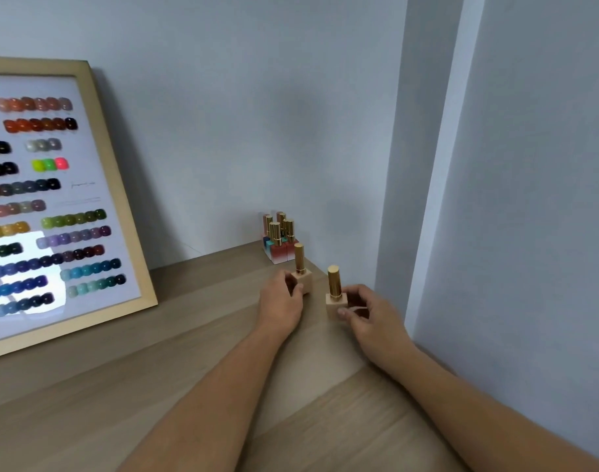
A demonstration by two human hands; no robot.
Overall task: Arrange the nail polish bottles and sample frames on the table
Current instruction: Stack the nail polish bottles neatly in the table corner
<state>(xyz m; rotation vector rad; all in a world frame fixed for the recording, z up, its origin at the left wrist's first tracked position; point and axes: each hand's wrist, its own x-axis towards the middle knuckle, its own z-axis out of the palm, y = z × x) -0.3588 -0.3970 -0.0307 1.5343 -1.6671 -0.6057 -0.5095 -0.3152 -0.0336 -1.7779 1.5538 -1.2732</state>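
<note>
Two beige nail polish bottles with gold caps stand upright on the wooden table (155,386). My left hand (280,304) grips the square base of the farther beige bottle (301,272). My right hand (368,313) pinches the base of the nearer beige bottle (334,294) between thumb and fingers. Behind them, against the wall, a cluster of several gold-capped bottles (278,238) in red and teal stands close together. A large wooden sample frame (53,206) with rows of coloured nail swatches leans against the wall at the left.
A pale wall runs behind the table, and a wall corner (427,233) juts out at the right, close to my right hand. Bare wooden tabletop stretches in front of and between the frame and the bottles.
</note>
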